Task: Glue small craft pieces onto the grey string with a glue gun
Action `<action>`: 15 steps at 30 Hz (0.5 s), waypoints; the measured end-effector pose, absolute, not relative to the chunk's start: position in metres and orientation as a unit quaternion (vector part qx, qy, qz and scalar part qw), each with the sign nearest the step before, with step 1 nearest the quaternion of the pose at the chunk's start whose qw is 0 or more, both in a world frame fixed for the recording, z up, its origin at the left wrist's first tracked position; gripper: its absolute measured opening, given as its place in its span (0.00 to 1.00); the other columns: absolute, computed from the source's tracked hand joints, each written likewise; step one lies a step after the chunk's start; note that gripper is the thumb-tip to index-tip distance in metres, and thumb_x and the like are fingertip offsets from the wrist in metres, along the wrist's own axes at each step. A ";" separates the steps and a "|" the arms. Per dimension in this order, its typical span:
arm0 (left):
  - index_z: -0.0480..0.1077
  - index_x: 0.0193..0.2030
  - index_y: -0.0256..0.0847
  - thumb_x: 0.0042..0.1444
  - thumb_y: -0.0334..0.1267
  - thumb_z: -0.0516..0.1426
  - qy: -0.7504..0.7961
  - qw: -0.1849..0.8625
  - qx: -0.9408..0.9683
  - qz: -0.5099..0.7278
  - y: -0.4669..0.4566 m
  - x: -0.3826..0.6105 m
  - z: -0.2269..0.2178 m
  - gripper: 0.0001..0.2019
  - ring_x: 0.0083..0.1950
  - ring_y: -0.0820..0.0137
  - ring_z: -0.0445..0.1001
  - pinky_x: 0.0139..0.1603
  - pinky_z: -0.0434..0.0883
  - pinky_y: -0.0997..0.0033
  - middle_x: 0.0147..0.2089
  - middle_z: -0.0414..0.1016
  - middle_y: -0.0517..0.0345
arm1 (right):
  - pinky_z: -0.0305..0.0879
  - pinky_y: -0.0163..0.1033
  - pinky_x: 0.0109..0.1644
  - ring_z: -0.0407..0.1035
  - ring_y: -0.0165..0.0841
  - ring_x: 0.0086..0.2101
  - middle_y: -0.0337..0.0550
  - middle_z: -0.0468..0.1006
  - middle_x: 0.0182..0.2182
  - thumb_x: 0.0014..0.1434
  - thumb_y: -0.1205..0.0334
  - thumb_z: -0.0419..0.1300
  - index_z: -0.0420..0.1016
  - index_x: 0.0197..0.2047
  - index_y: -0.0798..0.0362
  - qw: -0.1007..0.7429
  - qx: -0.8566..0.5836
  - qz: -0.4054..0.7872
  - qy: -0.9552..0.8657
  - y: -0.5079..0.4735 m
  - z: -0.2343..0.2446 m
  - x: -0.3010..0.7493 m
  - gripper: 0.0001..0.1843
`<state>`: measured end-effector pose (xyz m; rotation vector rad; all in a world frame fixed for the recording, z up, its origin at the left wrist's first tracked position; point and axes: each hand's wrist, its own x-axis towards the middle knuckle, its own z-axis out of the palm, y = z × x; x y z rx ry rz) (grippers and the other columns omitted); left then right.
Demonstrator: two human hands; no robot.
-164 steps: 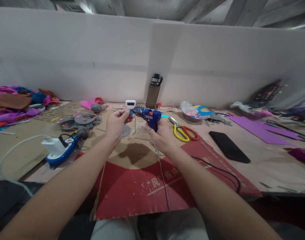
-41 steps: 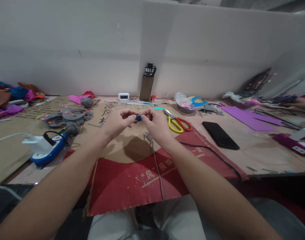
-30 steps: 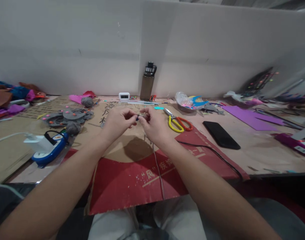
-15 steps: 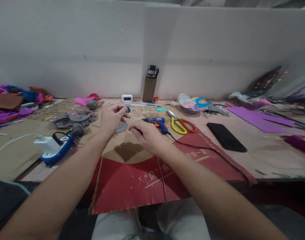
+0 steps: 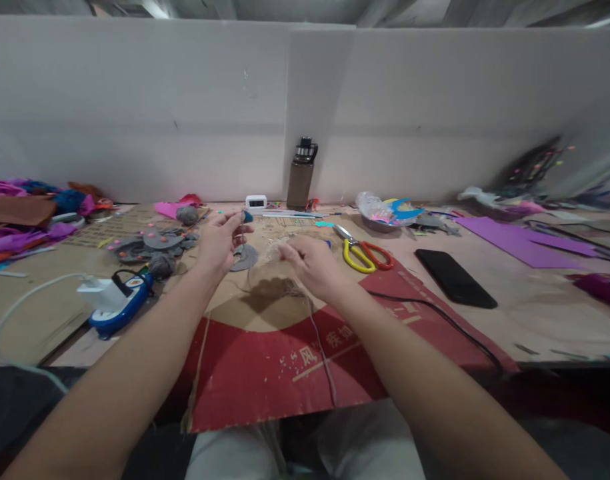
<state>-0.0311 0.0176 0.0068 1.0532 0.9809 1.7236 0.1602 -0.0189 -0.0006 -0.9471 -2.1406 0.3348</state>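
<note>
My left hand (image 5: 219,240) is raised over the cardboard, and its fingertips pinch a small blue piece (image 5: 247,216). Just below it a grey felt disc (image 5: 245,257) lies on the cardboard. My right hand (image 5: 312,265) hovers to the right with thumb and forefinger pinched on pale, thin strands (image 5: 273,252) that stretch toward the left hand. A thin string (image 5: 321,350) runs from under that hand down across the red cardboard (image 5: 265,373). The blue glue gun is almost wholly hidden behind my right hand; its black cable (image 5: 435,313) trails off to the right.
Yellow-and-orange scissors (image 5: 363,254) and a black phone (image 5: 455,277) lie to the right. A blue power strip with a white charger (image 5: 115,298) sits on the left, beside grey felt pieces with pink dots (image 5: 152,241). Bottle (image 5: 301,175), timer (image 5: 256,201) and a bowl (image 5: 379,218) stand by the wall.
My right hand has lifted from beside the glue gun and pinched thin strands, and it now hides the gun. My left hand raised the blue piece a little. The camera tilted up.
</note>
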 end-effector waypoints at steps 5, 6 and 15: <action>0.72 0.29 0.38 0.44 0.36 0.63 0.387 0.412 0.426 0.706 0.019 -0.031 0.006 0.06 0.24 0.80 0.68 0.18 0.59 0.83 0.27 0.72 0.61 | 0.59 0.38 0.39 0.65 0.33 0.33 0.44 0.74 0.32 0.60 0.59 0.52 0.71 0.34 0.54 0.451 -0.488 0.093 -0.741 -0.003 -0.003 0.173 0.10; 0.73 0.29 0.38 0.44 0.35 0.63 0.385 0.397 0.435 0.711 0.019 -0.030 0.006 0.05 0.23 0.80 0.67 0.18 0.59 0.83 0.26 0.71 0.62 | 0.60 0.39 0.41 0.66 0.34 0.35 0.45 0.75 0.34 0.59 0.60 0.51 0.71 0.35 0.54 0.453 -0.509 0.077 -0.728 0.001 -0.004 0.177 0.09; 0.73 0.28 0.38 0.45 0.35 0.62 0.360 0.395 0.438 0.723 0.016 -0.028 0.009 0.05 0.21 0.81 0.63 0.19 0.58 0.83 0.21 0.67 0.64 | 0.64 0.48 0.46 0.71 0.49 0.44 0.64 0.76 0.42 0.57 0.50 0.53 0.74 0.43 0.62 0.162 -0.702 0.063 -0.691 0.027 -0.017 0.204 0.23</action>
